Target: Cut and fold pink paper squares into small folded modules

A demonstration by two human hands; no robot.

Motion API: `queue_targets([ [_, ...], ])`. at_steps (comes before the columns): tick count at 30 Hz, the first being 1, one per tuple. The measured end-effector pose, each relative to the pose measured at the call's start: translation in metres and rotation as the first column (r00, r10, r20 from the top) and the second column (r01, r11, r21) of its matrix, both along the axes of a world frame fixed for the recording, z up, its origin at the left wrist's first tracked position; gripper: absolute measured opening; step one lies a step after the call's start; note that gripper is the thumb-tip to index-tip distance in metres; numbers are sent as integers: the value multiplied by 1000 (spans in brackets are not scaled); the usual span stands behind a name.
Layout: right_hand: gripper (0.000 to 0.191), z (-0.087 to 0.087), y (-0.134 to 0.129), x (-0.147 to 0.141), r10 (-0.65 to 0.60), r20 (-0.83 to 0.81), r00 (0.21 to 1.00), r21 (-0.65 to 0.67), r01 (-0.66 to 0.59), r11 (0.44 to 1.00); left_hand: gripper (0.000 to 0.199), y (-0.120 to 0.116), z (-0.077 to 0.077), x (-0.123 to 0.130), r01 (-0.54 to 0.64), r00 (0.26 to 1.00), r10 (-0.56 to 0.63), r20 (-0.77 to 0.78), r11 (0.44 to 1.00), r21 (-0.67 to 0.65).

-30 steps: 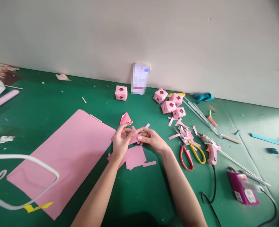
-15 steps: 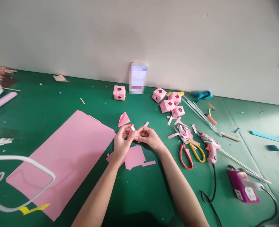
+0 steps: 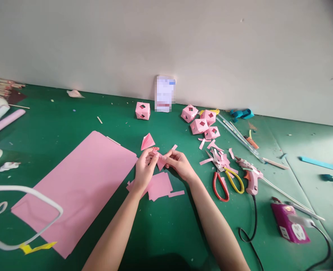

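Note:
Between my fingertips is a small piece of pink paper [image 3: 161, 162], pinched from both sides. My left hand [image 3: 146, 165] is closed on its left side, with a bit of something red and white showing at the fingertips. On the opposite edge, my right hand [image 3: 179, 163] pinches the paper between thumb and fingers. Just beyond my hands lies a folded pink paper piece [image 3: 147, 141], pointed at the top. Below them, cut pink paper squares [image 3: 160, 186] rest on the green table, with a narrow pink strip [image 3: 176, 194] beside them.
Large pink sheets [image 3: 82, 188] lie left. Red-and-yellow-handled scissors [image 3: 219, 168], paper scraps, a pink glue gun [image 3: 251, 175] and a purple power socket [image 3: 290, 223] are at right. Folded pink paper shapes [image 3: 143, 111] stand near the wall, beside a blurred upright card [image 3: 164, 93]. A white loop [image 3: 59, 210] overhangs front left.
The pink paper between my hands has turned, and more of its flat face shows below the fingertips. My fingers have shifted slightly apart. The view has moved a little.

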State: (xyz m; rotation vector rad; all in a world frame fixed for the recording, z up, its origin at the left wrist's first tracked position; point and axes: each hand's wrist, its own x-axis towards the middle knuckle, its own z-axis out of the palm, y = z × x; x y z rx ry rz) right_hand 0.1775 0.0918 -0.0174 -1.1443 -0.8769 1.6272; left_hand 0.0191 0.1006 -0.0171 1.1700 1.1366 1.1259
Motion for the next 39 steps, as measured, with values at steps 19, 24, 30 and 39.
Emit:
queue_targets([
  [19,32,-1,-1,-13,-197,173,965,132,175,976,26,-3,-2,1,-83,992,89,-94,994,64],
  [24,26,-4,-5,-22,-243,277,930,234,179,955,29,-2,2,0,-112,993,112,-36,994,1],
  [30,24,-8,-7,-24,-282,348,894,263,196,945,33,2,5,-2,-147,989,149,26,986,-73],
  [39,20,-6,-8,-22,-279,400,873,329,147,933,30,4,4,-3,-162,985,168,39,978,-133],
])
